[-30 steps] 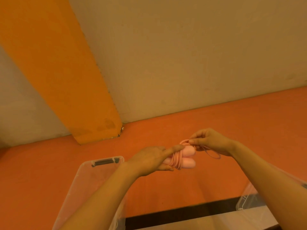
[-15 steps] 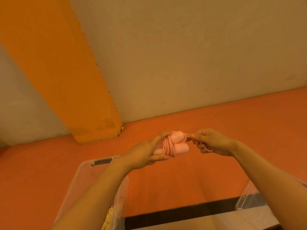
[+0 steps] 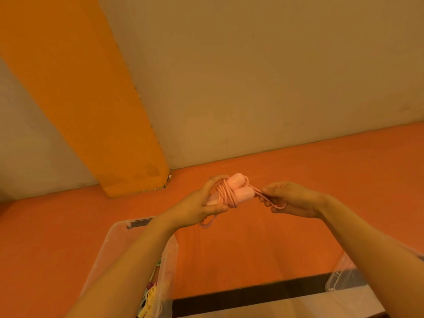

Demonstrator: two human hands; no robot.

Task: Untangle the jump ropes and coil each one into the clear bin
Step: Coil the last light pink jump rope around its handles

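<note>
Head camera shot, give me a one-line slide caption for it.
Left hand holds the pink rope wound round its handles while the right hand pinches the loose end, above a clear bin.

Open orange floor (image 3: pixel 263 237) beneath and beyond both raised hands. Blocked behind by wall (image 3: pixel 252 88) and yellow pillar (image 3: pixel 87 106). Clear bin (image 3: pixel 119 244) lower left; second clear container (image 3: pixel 339 281) lower right.

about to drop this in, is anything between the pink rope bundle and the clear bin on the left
Nothing visible blocks the way. The pink rope bundle is held in the air by the left hand, while the right hand pinches its loose end. The clear bin sits open below-left, with only the left forearm over it.
</note>
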